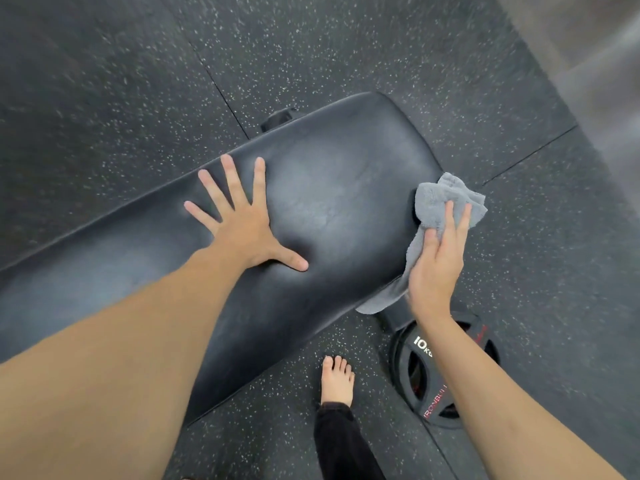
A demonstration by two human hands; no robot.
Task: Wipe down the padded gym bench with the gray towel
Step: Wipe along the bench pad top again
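We are working at the end of the padded gym bench [329,209], and everything else sits around that landmark. Our left hand [242,230] lies flat on the bench's top, fingers spread wide and holding nothing, bracing us. Our right hand [436,268] presses the gray towel [440,202] against the bench's rounded end edge; the grip is loose, with fingers extended flat over the cloth rather than curled around it, and the towel is pinned between palm and pad. A tail of the towel hangs below the hand beside the bench's lower corner.

We judge the step in hand to be wiping the end and side edge of the pad. The broad top shows faint hazy streaks, so we cannot tell how much of it is done. The next move likely calls for dragging the towel along the edge or back onto the top with steady pressure, while the left hand shifts clear.

The bench cover is smooth, dark, slightly glossy vinyl over a soft cushion, dimpled under our left thumb. The towel is fluffy terry, bunched and crumpled. Below the bench's end a round black weight plate [429,375] lies on the speckled rubber floor [346,46], near our bare foot [337,379].
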